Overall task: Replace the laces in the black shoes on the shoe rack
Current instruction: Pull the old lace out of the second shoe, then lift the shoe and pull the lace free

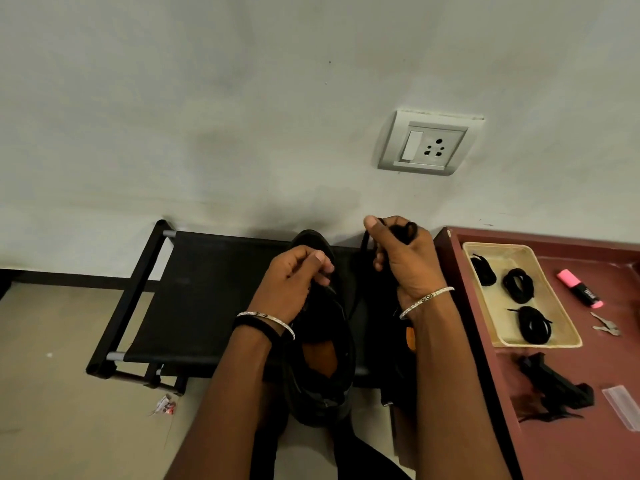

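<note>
1. Working the lace (pixel 406 231) at the black shoe (pixel 323 362), lower centre on the shoe rack (pixel 207 292): left hand (pixel 294 275) fingers pinch it, right hand (pixel 407 265) fingers clutch its bunch.
2. Next: probably a steady pull through eyelets.

Shows a black shoe (pixel 322 362) lying toe-far on the right half of a black fabric shoe rack (pixel 207 299), opening upward, brownish lining visible. Just right of it, a second shoe (pixel 389 341), mostly hidden. Further off, a black lace (pixel 408 231) bunched in the right hand (pixel 405 263); three coiled laces (pixel 518 285) further right.
</note>
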